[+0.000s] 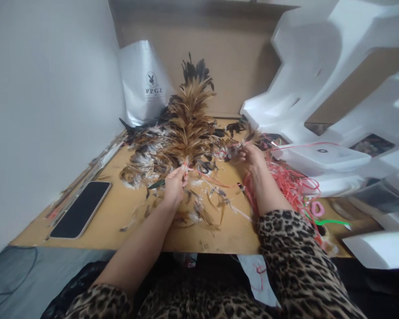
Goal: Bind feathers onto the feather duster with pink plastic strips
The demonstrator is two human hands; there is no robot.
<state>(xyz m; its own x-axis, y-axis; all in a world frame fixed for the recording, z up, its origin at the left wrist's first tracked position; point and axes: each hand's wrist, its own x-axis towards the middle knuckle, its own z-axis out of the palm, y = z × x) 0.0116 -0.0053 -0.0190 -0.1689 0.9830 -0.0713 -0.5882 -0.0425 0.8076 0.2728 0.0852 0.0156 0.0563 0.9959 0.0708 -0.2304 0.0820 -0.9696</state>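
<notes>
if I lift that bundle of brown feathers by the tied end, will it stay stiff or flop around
The feather bundle would likely feel very light and fan out, as its tips already splay wide. It probably droops somewhat, since only the left hand pinches its narrow base. Loose feathers on the board suggest some may shed.

White wall [36, 110], cardboard backdrop [226, 57], wooden tabletop [126, 221], white foam blocks [319, 66]

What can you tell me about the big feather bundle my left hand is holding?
The feather bundle is a tall fan of tan-brown feathers with black tips on top. It points away from the person, its narrow base pinched in the left hand, where thin red string meets it. Loose feathers lie around it on the wooden board.
</notes>
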